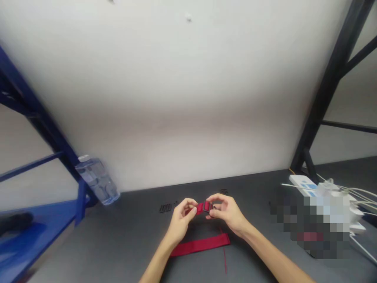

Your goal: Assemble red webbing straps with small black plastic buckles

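Observation:
Between my two hands, a red webbing strap [200, 208] is held up a little above the dark table. A dark slide buckle [207, 206] sits on the strap, close to the right fingers. My left hand [185, 214] is closed, pinching the strap between thumb and fingers. My right hand [224, 212] is closed around the buckle and the strap at it. Nearer to me, a wider length of red strap [200, 244] lies on the table, its left end hidden by my left forearm. A thin red thread [225, 260] trails from beside it.
Several dark buckles [165, 208] lie left of my hands, and more small dark pieces [224, 191] lie behind. A clear bottle [98, 179] stands by the blue frame [63, 157]. At right are a white power strip [303, 184], cables and a blurred-out dark object [316, 224].

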Available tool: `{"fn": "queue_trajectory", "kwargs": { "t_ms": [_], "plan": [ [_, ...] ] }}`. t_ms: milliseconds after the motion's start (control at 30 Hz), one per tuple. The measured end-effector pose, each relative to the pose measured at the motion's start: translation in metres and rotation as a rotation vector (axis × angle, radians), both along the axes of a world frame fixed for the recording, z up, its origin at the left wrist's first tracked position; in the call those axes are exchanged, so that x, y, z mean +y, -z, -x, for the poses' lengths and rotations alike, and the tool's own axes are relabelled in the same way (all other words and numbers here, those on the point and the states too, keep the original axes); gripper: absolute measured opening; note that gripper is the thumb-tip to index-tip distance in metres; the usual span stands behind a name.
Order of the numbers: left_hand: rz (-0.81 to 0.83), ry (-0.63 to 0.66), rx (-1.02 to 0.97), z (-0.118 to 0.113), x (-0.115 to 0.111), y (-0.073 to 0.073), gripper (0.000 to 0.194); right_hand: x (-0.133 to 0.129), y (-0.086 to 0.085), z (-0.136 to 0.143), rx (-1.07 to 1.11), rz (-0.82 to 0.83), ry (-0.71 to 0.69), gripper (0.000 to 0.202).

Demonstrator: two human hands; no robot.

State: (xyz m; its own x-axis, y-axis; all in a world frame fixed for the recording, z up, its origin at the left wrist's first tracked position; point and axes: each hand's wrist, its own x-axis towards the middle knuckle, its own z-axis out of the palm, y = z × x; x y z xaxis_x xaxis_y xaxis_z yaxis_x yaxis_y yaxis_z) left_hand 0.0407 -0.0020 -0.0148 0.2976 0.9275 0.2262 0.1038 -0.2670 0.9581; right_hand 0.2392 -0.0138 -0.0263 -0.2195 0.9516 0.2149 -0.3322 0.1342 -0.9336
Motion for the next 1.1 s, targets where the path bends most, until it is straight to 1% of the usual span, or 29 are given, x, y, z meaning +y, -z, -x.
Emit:
{"fn": "queue_trajectory", "kwargs": {
  "t_ms": [67, 133, 233, 367, 467, 600, 667, 733, 800, 867, 967, 1100],
  "plan": [
    [0.009, -0.031, -0.011, 0.004, 0.003, -0.001, 0.022, 0.001, 0.0, -0.001, 0.076, 0.009, 0.013, 0.042],
    [0.012, -0.056, 0.0, 0.007, 0.005, -0.001, 0.023, 0.001, -0.001, -0.003, 0.095, 0.022, 0.041, 0.042],
    [0.025, -0.082, 0.008, 0.01, 0.005, -0.001, 0.025, 0.002, -0.001, -0.007, 0.067, 0.04, 0.058, 0.041],
    [0.051, -0.089, 0.063, 0.01, 0.005, -0.001, 0.028, 0.006, -0.002, -0.014, 0.027, 0.008, 0.111, 0.041],
    [0.028, -0.112, 0.132, 0.013, 0.005, -0.003, 0.028, 0.01, -0.001, -0.017, 0.013, -0.001, 0.174, 0.038],
    [-0.015, -0.177, 0.208, 0.021, 0.007, -0.006, 0.027, 0.013, 0.005, -0.015, -0.038, -0.014, 0.203, 0.034],
    [-0.075, -0.203, 0.273, 0.023, 0.007, -0.006, 0.024, 0.014, 0.01, -0.014, -0.126, -0.015, 0.218, 0.031],
    [-0.173, -0.216, 0.368, 0.024, 0.007, -0.004, 0.019, 0.013, 0.015, -0.012, -0.28, -0.041, 0.254, 0.025],
    [-0.279, -0.211, 0.465, 0.023, 0.008, 0.0, 0.016, 0.013, 0.019, -0.01, -0.451, -0.117, 0.308, 0.017],
    [-0.35, -0.173, 0.553, 0.021, 0.008, 0.005, 0.015, 0.014, 0.023, -0.008, -0.583, -0.215, 0.359, 0.011],
    [-0.38, -0.116, 0.643, 0.019, 0.009, 0.012, 0.018, 0.017, 0.03, -0.006, -0.687, -0.307, 0.397, 0.009],
    [-0.404, -0.105, 0.69, 0.021, 0.009, 0.015, 0.018, 0.02, 0.034, -0.011, -0.767, -0.333, 0.433, 0.011]
  ]
}}
